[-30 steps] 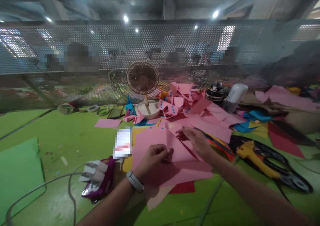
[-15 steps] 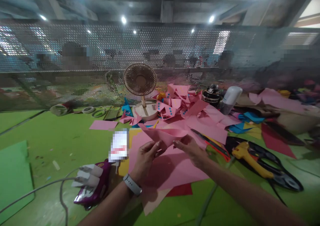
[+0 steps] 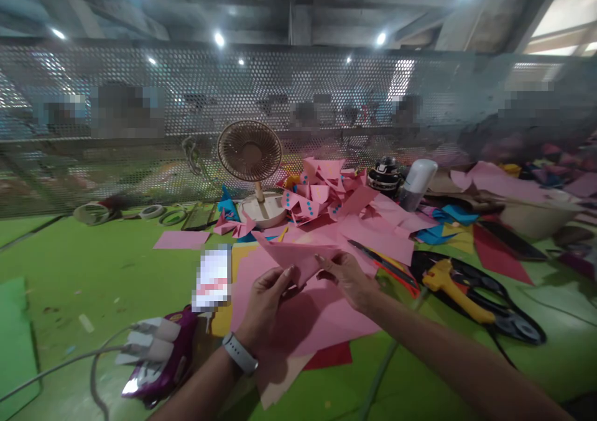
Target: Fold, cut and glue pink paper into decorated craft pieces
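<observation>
Between my two hands is a folded piece of pink paper (image 3: 303, 260), raised above flat pink sheets (image 3: 321, 324). My left hand (image 3: 270, 300), with a pale watch band at the wrist, pinches its lower left part between thumb and fingers. The lower right part is gripped by my right hand (image 3: 347, 278), fingers closed. Behind the hands lies a heap of folded pink paper pieces (image 3: 321, 194), some with blue dots. Beneath the pink sheets show yellow, red and pale sheets.
A small fan (image 3: 250, 153) stands behind. To the right lie a yellow glue gun (image 3: 457, 290) on a black holder and a red-and-black cutter (image 3: 387, 265). At left are a purple power strip (image 3: 163, 359) with plugs and cables, and tape rolls (image 3: 152, 211). A perforated metal screen (image 3: 186, 73) stands behind.
The view has shifted slightly to the right. The pink paper's upper opening looks narrower, its edges closer together, and my right hand has curled in a little more. Both hands keep hold.
</observation>
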### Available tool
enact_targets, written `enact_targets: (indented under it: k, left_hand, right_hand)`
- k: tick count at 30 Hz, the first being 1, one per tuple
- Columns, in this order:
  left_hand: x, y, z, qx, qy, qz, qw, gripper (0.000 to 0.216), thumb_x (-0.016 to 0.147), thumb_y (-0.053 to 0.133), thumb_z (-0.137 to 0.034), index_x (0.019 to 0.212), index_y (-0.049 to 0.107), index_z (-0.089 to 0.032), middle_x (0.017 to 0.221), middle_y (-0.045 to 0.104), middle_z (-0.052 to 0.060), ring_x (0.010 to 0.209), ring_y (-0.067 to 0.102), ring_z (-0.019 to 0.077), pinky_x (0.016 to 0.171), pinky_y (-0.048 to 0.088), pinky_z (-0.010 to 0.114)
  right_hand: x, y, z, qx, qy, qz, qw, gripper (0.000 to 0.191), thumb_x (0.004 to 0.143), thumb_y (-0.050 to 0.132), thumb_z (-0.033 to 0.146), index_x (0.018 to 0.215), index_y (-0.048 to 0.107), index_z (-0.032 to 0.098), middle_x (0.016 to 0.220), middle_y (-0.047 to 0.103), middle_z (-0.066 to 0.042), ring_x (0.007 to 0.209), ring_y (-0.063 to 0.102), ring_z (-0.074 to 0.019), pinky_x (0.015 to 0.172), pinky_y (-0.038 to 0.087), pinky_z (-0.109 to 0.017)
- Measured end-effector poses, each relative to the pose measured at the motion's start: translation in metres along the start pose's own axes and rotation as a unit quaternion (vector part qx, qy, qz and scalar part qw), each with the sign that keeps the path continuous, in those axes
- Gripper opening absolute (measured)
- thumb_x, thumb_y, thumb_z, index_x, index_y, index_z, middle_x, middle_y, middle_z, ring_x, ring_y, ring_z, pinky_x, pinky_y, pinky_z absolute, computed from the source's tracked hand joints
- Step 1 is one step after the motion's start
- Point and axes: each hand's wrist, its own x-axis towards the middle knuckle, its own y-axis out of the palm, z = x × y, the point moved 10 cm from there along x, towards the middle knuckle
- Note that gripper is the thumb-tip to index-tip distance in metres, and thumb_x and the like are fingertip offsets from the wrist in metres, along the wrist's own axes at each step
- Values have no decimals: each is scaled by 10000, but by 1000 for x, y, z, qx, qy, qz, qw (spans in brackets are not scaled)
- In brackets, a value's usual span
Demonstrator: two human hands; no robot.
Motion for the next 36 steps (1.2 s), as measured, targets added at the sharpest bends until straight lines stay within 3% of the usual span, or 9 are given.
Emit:
enact_targets:
  k: [9,17,32,36]
  left_hand:
    - [0,3,0,6,-4,2,1000,207,668,707,-326,707,640,-134,683,576,-11,640,538,80,686,514,239]
    - [0,-1,-1,-8,-9,-11,1000,225,645,723,-324,655,613,-129,653,556,-16,623,535,83,687,518,260]
    - [1,-2,-3,5,10,-6,1000,198,679,693,-328,703,627,-143,674,569,-11,647,532,91,692,503,260]
    - [2,-4,-5,27,9,-17,999,237,651,708,-352,710,627,-136,684,566,-2,638,519,92,675,481,245]
  right_hand:
    - [0,-11,-1,-58,6,-41,997,339,591,714,452,674,645,131,594,620,-12,499,562,-112,504,469,-253]
    - [1,-4,5,-53,-10,1,999,283,632,706,405,703,671,133,659,657,-32,565,588,-122,555,493,-261]
    - [2,-14,2,-75,-10,-44,996,303,588,727,423,639,657,133,582,653,-33,486,576,-118,510,476,-255]
    - [3,-11,0,-67,-10,-22,997,344,631,679,473,644,672,130,595,661,-48,524,593,-132,561,484,-274]
